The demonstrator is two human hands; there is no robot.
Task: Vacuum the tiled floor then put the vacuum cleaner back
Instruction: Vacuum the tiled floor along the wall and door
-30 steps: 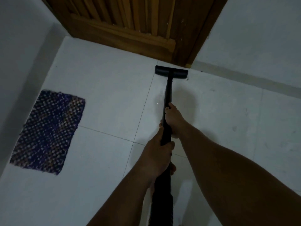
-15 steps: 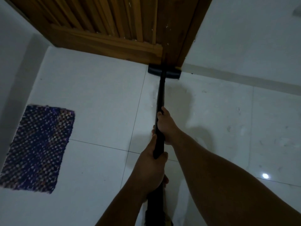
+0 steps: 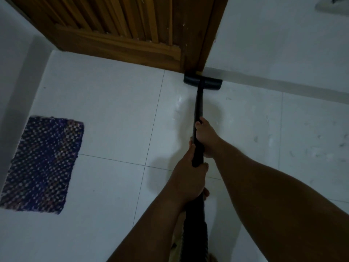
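White tiled floor (image 3: pixel 105 103), dim light; wooden door (image 3: pixel 120 33) at the far side, its frame meeting a pale wall (image 3: pixel 283 35); blue woven mat (image 3: pixel 41 165) lies flat by the left wall, well apart from my work.

Step in hand: vacuuming, as I judge it; putting the cleaner away not yet begun. Vacuum head (image 3: pixel 202 83) sits on the floor at the foot of the door frame, touching or just short of it, I cannot tell which; black wand (image 3: pixel 198 108) runs from it straight back toward me, ribbed hose (image 3: pixel 194 233) below my hands.

Fingers: my right hand (image 3: pixel 204 138) is forward on the wand, fingers curled fully round it, thumb on top; my left hand (image 3: pixel 188 184) sits just behind, also wrapped tight round the wand; the two hands nearly touch; neither has any slack.

Next move, my guess: draw the head back along the tile and shift sideways, right along the skirting; scuffs and dark specks (image 3: pixel 294 148) show on the right-hand tiles; care needed not to knock the door frame; mat area likely wants a pass too.
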